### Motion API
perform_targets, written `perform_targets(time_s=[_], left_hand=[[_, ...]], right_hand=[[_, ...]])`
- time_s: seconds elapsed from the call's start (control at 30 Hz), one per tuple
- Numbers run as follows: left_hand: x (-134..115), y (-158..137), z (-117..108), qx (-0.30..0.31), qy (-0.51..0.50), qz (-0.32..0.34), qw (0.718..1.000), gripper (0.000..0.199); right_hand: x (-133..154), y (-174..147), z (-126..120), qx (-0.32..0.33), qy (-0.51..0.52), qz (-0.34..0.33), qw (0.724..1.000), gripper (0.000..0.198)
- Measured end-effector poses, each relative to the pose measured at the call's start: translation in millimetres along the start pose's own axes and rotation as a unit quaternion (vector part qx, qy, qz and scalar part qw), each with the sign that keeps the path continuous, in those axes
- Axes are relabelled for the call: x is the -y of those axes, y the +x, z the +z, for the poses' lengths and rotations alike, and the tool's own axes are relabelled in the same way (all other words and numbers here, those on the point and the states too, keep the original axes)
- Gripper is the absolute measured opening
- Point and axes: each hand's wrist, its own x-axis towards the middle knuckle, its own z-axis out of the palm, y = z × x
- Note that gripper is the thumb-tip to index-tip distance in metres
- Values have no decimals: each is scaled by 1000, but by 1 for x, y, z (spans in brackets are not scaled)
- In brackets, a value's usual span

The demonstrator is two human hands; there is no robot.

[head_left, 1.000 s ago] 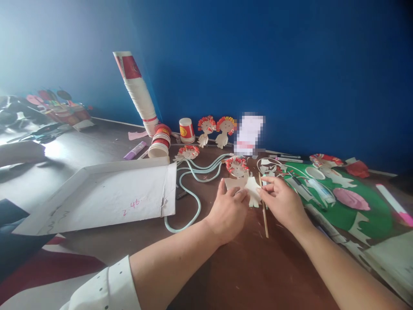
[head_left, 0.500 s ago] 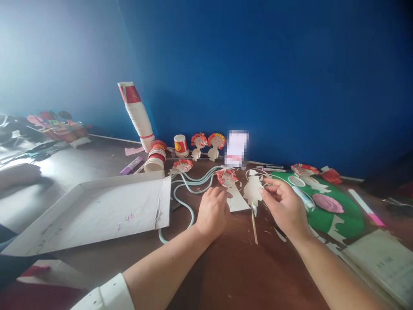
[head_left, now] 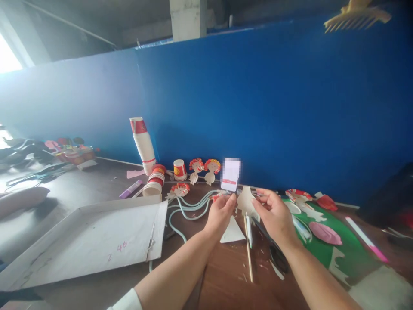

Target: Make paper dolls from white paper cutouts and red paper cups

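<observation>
Strong light from bright opening (head_left: 8, 49), upper L; hazy glare over L end of blue wall (head_left: 258, 107) & worktop (head_left: 111, 172). R edge dim. Phone (head_left: 230, 172) pixelated, approx. ctr. Hands (head_left: 221, 215) fairly clear; lower-R corner blurry, edges stretched w/ wide-angle distortion.

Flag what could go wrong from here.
The pale paper cutout, pinched in the right hand, might bend or tear. Black-handled scissors lie just below that hand in view and could get knocked. The tall paper-cup stack leans and might topple if bumped.
</observation>
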Motion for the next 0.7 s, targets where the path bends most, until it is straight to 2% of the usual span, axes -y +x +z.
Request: perform_targets(time_s=[0.1,0.23,0.33,0.5,0.7], left_hand=[[5,17,15,50,-93,-12,994,45],[23,34,25,43,-94,-56,993,43],[38,43,24,50,-100,-70,991,41],[55,50,18,44,-227,-88,969,44],[54,51,16,35,-280,-95,954,41]], right_hand=[[-16,3,9,-27,25,1,999,43],[-35,-2,14,-29,17,-1,999,45],[-42,-4,15,-34,38,9,999,47],[-52,0,17,-59,46,49,996,47],[-64,-5,17,-20,-52,-1,998,34]])
